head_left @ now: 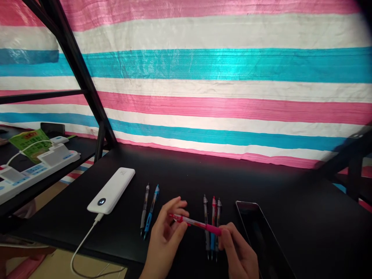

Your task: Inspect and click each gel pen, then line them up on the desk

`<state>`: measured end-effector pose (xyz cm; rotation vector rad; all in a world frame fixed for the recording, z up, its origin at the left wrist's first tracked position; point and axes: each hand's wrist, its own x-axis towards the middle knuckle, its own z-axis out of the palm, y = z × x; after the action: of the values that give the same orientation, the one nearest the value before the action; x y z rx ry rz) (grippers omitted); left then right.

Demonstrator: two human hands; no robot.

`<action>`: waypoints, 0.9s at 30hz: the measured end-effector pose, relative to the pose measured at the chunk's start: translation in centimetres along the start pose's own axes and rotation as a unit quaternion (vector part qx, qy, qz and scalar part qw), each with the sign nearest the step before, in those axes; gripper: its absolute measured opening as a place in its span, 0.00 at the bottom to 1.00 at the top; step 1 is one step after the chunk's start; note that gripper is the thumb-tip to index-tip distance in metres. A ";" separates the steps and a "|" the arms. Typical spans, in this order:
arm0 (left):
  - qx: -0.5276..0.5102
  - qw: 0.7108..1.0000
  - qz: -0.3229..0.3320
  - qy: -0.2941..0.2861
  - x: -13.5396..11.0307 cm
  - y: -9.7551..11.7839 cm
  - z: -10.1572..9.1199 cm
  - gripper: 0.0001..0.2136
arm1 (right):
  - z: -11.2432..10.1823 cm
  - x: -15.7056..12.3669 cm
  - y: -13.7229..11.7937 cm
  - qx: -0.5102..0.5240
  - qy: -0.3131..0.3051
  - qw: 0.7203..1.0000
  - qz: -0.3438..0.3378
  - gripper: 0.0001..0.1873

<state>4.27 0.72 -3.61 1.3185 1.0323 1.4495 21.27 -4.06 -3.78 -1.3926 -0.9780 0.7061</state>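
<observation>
A pink pen (197, 224) is held level above the black table (186, 170), between both hands. My left hand (165, 236) pinches its tip end with thumb and fingers. My right hand (240, 252) grips the other end, fingers closed round it. Under the pen lie three pens side by side (212, 217), a grey, a red-and-blue and a dark one. To the left, two more pens (148, 209), one grey and one blue, lie parallel on the table.
A white power bank (112, 190) with a cable (84, 244) lies at the left. A dark tray or tablet (261, 236) sits at the right. A white power strip (37, 166) rests on a side shelf. A striped tarp (221, 77) hangs behind.
</observation>
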 end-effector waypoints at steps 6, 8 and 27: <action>-0.124 0.983 -0.124 0.044 -0.9 1.0 0.6 0.12 | 0.1 -0.1 0.3 -0.002 0.002 1.000 0.002 0.28; -0.141 0.980 -0.129 0.060 -0.9 1.3 0.6 0.13 | 0.1 -0.1 0.3 0.005 -0.004 1.000 0.007 0.27; -0.180 0.963 -0.152 0.128 -0.4 1.8 1.0 0.15 | -0.3 0.0 -0.6 0.046 -0.035 0.997 0.045 0.21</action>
<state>5.14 -0.11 -1.84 0.6936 1.0236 1.5046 21.45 -4.28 -3.18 -1.3446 -0.9301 0.8607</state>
